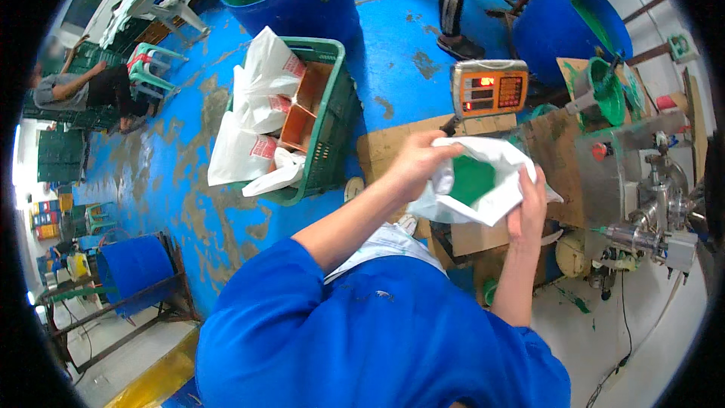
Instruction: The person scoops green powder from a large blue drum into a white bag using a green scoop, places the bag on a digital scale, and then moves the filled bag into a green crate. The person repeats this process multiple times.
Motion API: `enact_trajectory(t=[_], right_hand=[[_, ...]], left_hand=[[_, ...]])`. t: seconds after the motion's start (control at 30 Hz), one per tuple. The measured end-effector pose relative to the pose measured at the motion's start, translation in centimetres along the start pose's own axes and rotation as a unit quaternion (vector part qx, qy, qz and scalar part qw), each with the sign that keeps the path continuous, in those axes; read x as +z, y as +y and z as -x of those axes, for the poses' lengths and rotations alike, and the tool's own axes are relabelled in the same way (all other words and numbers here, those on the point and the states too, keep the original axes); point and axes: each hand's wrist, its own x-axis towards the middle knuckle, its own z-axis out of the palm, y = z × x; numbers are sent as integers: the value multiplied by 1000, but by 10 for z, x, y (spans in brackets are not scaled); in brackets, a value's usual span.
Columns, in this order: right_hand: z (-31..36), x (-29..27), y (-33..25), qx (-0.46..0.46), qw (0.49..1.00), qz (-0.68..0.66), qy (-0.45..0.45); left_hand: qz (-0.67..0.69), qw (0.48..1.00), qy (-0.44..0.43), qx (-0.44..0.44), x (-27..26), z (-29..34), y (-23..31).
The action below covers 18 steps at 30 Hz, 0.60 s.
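Note:
Between my two hands a white plastic bag (495,212) is held with its mouth spread wide, and green contents show inside. My left hand (420,162) pinches the bag's far-left rim, the thumb lying along the edge. On the right side of the rim, my right hand (529,200) has its fingers closed round the plastic. Just beyond the bag stands an orange and grey digital scale display (489,88) with lit red digits. The bag covers whatever lies directly beneath it.
Left of my arms, a green plastic crate (329,143) carries several white bags (245,159). Cardboard (393,140) covers the bench. A metal filling machine (649,230) stands at the right, near a green-stained bucket (604,94). Blue drums (302,11) and other people are farther off.

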Motion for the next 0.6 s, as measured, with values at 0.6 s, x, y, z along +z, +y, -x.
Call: enact_trajectory(t=[0.6], right_hand=[[-138,358,241,196,840,263,-432]], left_hand=[[341,864,331,166,-269,63,23]])
